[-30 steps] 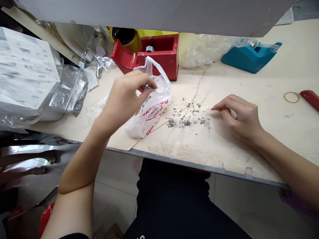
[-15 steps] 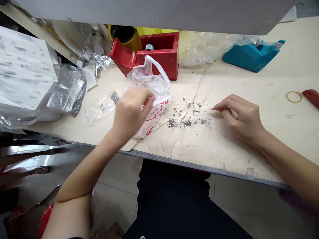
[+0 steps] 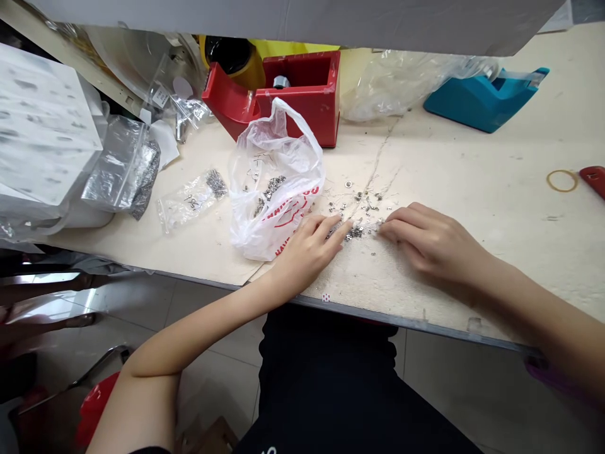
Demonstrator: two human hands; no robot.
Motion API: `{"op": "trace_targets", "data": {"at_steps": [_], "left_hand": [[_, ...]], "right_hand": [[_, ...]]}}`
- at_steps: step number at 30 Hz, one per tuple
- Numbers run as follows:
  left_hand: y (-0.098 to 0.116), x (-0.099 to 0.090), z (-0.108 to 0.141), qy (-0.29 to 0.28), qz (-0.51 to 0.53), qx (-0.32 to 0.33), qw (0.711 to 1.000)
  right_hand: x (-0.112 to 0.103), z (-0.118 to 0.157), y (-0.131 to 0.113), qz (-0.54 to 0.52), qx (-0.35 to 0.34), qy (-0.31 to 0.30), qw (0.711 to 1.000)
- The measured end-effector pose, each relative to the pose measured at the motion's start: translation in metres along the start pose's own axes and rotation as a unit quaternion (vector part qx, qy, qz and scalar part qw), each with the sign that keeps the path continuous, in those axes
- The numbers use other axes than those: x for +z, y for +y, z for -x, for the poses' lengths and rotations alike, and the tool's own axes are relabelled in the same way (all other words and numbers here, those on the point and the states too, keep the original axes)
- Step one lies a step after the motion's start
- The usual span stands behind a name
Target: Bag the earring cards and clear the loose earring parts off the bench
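Small silvery metal pieces (image 3: 355,234) lie scattered in a loose pile on the pale worktable. My left hand (image 3: 309,252) rests at the pile's left side, its fingers outstretched and a little apart, touching the pieces. At the right side of the pile, my right hand (image 3: 425,243) has its fingers drawn together with the tips down at the table. Whatever they pinch is too small to tell. Beside my left hand stands an open white plastic bag (image 3: 278,221) with red print, holding more dark metal pieces.
A red tape dispenser (image 3: 302,94) stands behind the bag, a teal tape dispenser (image 3: 486,104) at the back right. Left of the bag lies a small clear packet (image 3: 189,200). A rubber band (image 3: 562,181) lies far right. A grey panel (image 3: 302,25) overhangs the back.
My left hand has come down from above the plastic bag to the pile, moving right, and its fingers have opened out. My right hand has shifted slightly left and nearer to me.
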State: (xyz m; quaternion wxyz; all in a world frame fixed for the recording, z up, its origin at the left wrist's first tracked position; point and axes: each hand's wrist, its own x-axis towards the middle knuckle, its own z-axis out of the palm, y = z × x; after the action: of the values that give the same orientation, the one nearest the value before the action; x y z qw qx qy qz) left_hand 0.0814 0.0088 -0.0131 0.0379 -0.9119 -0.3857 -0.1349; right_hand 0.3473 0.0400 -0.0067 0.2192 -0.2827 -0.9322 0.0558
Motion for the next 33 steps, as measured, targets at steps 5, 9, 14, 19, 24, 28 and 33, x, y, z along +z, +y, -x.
{"op": "trace_targets", "data": {"at_steps": [5, 9, 14, 19, 24, 28, 33], "left_hand": [[-0.001, -0.003, -0.004, -0.020, 0.125, -0.019, 0.992], [-0.011, -0.016, -0.002, -0.035, 0.159, -0.033, 0.986], [-0.014, -0.026, 0.007, -0.081, 0.048, -0.085, 0.992], [-0.003, -0.014, 0.002, -0.044, 0.061, -0.052, 0.996], [-0.002, -0.010, -0.016, -0.066, 0.112, -0.034, 0.991], [-0.003, -0.004, -0.032, -0.096, 0.067, -0.035, 0.993], [0.000, 0.006, -0.036, -0.024, 0.056, -0.009, 0.998]], "right_hand": [[0.003, -0.001, -0.008, -0.065, -0.051, -0.012, 0.996], [0.000, 0.002, -0.004, -0.072, -0.013, 0.042, 0.996], [0.002, 0.002, -0.001, -0.012, 0.023, 0.025, 0.999], [0.011, 0.000, -0.011, -0.025, -0.025, -0.008, 0.999], [0.008, 0.002, -0.007, -0.063, -0.004, 0.030, 0.998], [0.002, 0.003, 0.000, -0.021, 0.042, 0.079, 0.996], [0.002, 0.003, 0.003, 0.015, 0.025, 0.087, 0.996]]}}
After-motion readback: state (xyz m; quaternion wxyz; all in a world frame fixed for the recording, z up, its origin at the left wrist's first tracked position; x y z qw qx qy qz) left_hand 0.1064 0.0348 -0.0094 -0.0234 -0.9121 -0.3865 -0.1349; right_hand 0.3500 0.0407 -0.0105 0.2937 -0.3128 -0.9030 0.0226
